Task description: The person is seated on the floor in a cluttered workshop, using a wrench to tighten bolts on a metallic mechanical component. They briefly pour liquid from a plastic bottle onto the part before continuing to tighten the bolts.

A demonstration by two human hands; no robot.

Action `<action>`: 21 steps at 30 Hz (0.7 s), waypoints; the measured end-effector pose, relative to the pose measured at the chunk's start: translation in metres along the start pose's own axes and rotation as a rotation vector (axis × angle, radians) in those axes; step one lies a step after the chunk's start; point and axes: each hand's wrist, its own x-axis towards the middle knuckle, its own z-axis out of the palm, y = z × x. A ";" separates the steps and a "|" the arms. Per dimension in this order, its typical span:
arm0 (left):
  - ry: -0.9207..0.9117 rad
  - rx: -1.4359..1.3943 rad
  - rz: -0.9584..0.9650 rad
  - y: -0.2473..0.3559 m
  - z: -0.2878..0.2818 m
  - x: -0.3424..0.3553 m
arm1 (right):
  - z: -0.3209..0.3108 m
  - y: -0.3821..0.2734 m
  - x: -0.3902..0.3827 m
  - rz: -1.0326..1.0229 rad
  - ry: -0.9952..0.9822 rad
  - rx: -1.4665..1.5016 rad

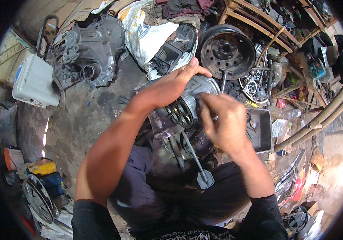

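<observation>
In front of me is a grey cast-metal housing (204, 85), with a dark slotted round part (180, 112) on its near left side. My left hand (175, 82) lies stretched along the housing's top left, its thumb raised and some fingertips hidden. At the housing's right side, my right hand (226, 122) has its fingers curled inward; whatever they grip is out of sight. Below, a metal lever with a flat paddle-shaped end (205, 179) points toward me between my knees. Just beyond my right hand, a T-handled tool (224, 80) stands near a wheel rim.
The dark steel wheel rim (229, 50) lies at the back. A large gearbox casing (89, 52) rests at the back left beside a grey plastic box (37, 82). A metal tray (260, 134) is at the right, below wooden poles (319, 116). A white sack (143, 34) holds dark parts.
</observation>
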 end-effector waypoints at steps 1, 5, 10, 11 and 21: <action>0.006 0.009 -0.002 0.002 0.000 -0.001 | -0.005 0.007 0.003 -0.004 0.005 0.012; -0.007 0.016 0.020 0.004 -0.001 0.000 | -0.026 0.017 -0.001 -0.128 -0.181 -0.095; 0.013 -0.019 -0.040 0.004 0.002 0.000 | -0.053 0.013 -0.006 -0.141 -0.353 -0.182; 0.015 -0.024 -0.045 0.005 0.003 0.001 | -0.048 0.013 -0.005 -0.155 -0.270 -0.149; 0.008 -0.064 -0.008 0.005 -0.002 0.000 | -0.042 0.012 -0.010 -0.137 -0.320 -0.180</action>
